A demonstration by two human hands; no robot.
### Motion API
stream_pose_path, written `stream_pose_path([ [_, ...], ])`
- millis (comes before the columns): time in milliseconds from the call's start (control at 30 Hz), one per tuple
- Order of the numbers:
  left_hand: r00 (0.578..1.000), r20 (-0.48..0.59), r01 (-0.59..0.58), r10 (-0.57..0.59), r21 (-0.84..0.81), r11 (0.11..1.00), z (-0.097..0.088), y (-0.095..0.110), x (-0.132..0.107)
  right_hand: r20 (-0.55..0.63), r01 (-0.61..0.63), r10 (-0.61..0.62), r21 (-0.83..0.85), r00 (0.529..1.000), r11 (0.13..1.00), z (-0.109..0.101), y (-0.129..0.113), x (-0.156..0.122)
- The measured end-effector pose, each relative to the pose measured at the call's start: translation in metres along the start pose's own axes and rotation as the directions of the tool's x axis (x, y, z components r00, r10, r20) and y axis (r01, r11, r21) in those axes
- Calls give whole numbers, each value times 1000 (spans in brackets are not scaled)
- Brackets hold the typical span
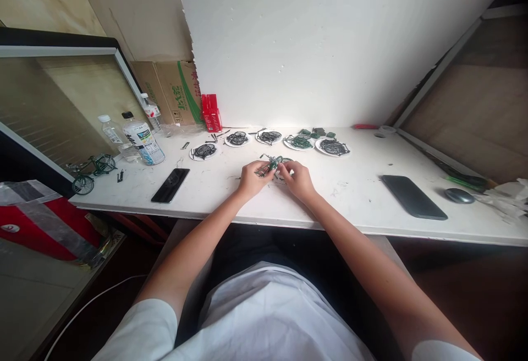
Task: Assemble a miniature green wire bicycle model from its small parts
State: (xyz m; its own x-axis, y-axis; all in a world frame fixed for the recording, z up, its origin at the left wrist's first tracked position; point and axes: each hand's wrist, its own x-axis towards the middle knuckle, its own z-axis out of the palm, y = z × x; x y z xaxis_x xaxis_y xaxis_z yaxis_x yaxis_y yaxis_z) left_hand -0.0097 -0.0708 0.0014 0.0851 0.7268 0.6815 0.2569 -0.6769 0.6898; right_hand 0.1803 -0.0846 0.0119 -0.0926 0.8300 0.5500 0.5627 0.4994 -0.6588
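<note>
Centre frame, the left hand (254,178) and right hand (300,181) pinch a small green model (274,162). Above them, plates (192,155) of parts (270,137) line the surface (342,185).

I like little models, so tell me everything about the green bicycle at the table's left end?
The miniature bicycle has a thin, dark green frame, perhaps painted metal, and two dark-rimmed, spoked wheels: a nearer wheel and a farther wheel. It stands upright on the white table, beside the framed panel; whether it leans on that cannot be told. Neither the left hand nor the right hand touches it. Finer parts are too small to make out.
</note>
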Motion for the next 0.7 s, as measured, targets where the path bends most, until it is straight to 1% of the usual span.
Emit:
stream_pose_path([
  [133, 999, 9, -37, 37, 20, 999, 0, 2, -1, 17, -7, 7, 5, 1000, 1000, 0, -2, 0],
  [333, 999, -38, -15, 17, 47, 999, 1, 3, 0, -21, -17, 18, 40, 1000, 999, 1, -2, 0],
  [467, 999, -35, -18, 20, 44, 999, 1, 2, 0, -15, 3, -2, 65, 1000, 998, 0, -1, -1],
  [600, 998, -8, -64, 65, 87, 994, -1, 1, 0, 13, -16, 16, 66, 1000, 998, -1, -4, -1],
  [700, 993, 0, -116, 117, 153, 981, -3, 2, -1, 25, -29, 27, 81, 999, 996, -1, -6, -1],
])
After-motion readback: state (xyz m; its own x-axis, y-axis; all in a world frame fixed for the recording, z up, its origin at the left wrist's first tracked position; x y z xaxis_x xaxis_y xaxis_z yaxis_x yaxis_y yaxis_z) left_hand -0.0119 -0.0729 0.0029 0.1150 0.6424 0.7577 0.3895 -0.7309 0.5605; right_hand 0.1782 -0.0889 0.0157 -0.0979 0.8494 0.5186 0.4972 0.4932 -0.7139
